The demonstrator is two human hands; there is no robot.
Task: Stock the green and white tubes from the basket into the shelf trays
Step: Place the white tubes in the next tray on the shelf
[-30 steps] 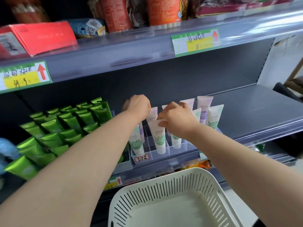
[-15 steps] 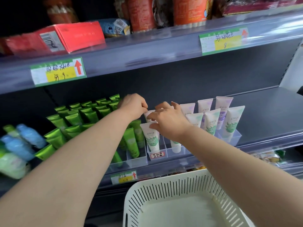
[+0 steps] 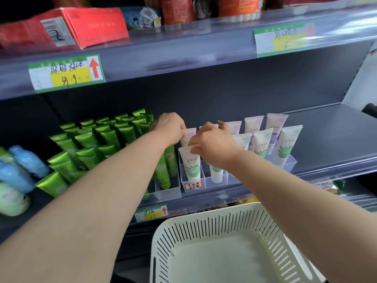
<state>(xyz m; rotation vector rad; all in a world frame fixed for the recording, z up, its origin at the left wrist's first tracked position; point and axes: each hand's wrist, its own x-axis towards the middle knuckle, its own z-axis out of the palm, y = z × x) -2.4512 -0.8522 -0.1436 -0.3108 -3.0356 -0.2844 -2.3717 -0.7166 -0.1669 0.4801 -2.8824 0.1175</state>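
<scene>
our left hand [image 3: 170, 127] grips a far white tube [image 3: 188, 135] while our right hand [image 3: 214, 144] pinches the near tube [image 3: 190, 163], seating both upright in the clear tray [image 3: 204, 181]; the basket [image 3: 214, 221] looks empty

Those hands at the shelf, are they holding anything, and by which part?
The right hand pinches the flat top edge of the front white tube standing in its clear tray. The left hand grips the top of the white tube behind.
</scene>
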